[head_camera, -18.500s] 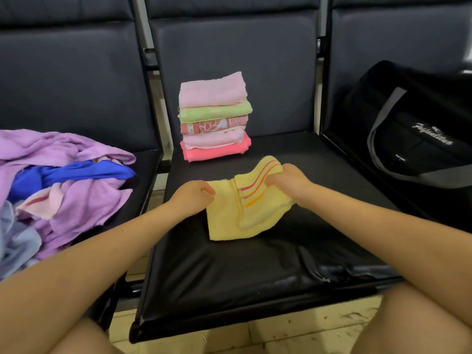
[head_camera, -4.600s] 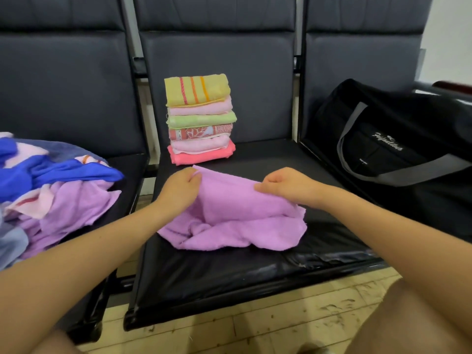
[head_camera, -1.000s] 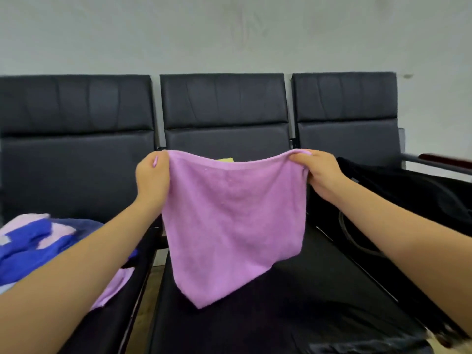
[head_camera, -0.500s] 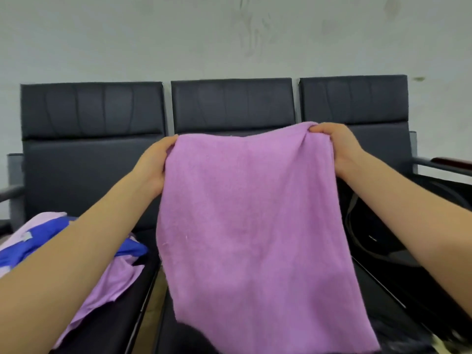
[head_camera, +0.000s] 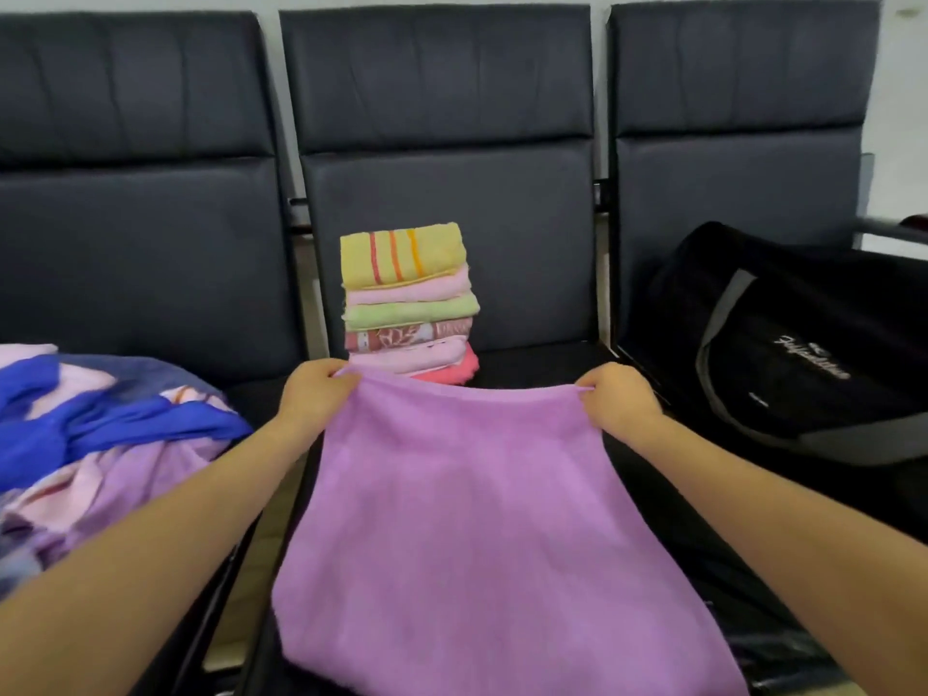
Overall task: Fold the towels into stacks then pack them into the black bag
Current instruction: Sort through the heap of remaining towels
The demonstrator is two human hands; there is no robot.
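The purple towel [head_camera: 482, 535] is held spread out over the middle seat [head_camera: 542, 364], its top edge stretched between the two hands. One top corner is pinched by the left hand [head_camera: 314, 394], the other by the right hand [head_camera: 615, 399], fingers curled round the cloth. Just behind the towel, a stack of folded towels [head_camera: 409, 303] stands against the seat back, a yellow striped one on top. The black bag [head_camera: 783, 354] lies on the right seat, and unfolded towels [head_camera: 100, 444] are heaped on the left seat.
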